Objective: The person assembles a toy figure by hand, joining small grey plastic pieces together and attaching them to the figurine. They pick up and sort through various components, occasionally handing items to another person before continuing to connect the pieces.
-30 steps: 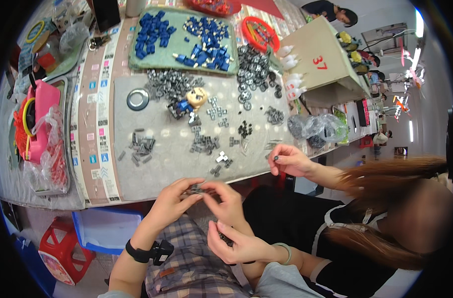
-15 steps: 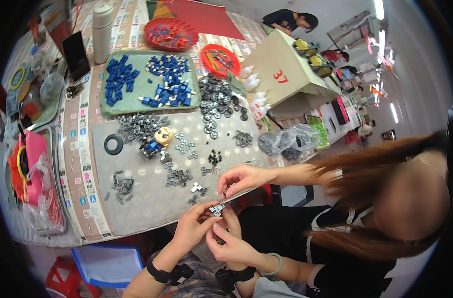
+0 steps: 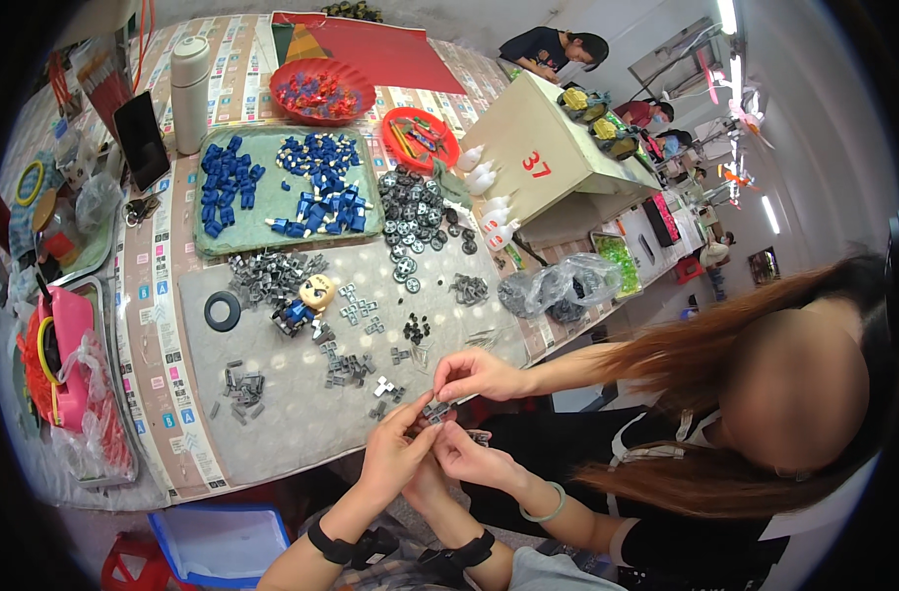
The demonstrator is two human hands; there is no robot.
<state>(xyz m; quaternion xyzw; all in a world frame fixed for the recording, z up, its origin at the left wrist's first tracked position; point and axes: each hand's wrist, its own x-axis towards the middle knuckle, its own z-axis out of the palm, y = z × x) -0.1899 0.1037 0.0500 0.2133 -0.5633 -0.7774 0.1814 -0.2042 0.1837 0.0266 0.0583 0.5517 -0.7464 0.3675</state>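
A small grey plastic part (image 3: 436, 410) with several square stubs is held just off the table's front edge. My left hand (image 3: 395, 448) is closed on its near side, thumb and fingers pinching it. My right hand (image 3: 432, 485) comes up beneath and curls round the part from the other side; its fingers are largely hidden. A co-worker's two hands reach in from the right: one hand (image 3: 481, 374) pinches at the part's far edge, the other hand (image 3: 477, 461) overlaps my right hand. Nearby on the grey cloth (image 3: 301, 424) lie a white-and-grey part (image 3: 383, 386) and several grey parts (image 3: 347, 368).
Behind lie a figure with a round head (image 3: 316, 292), a heap of grey pieces (image 3: 272, 276), black wheels (image 3: 410, 212) and a green tray (image 3: 257, 236) of blue parts. A black ring (image 3: 222, 311) lies left. The co-worker's body blocks the right side.
The co-worker's upper hand has come down to the grey part, which is now tilted differently. My hands have drawn closer together, and my right hand is more covered. The view has shifted slightly.
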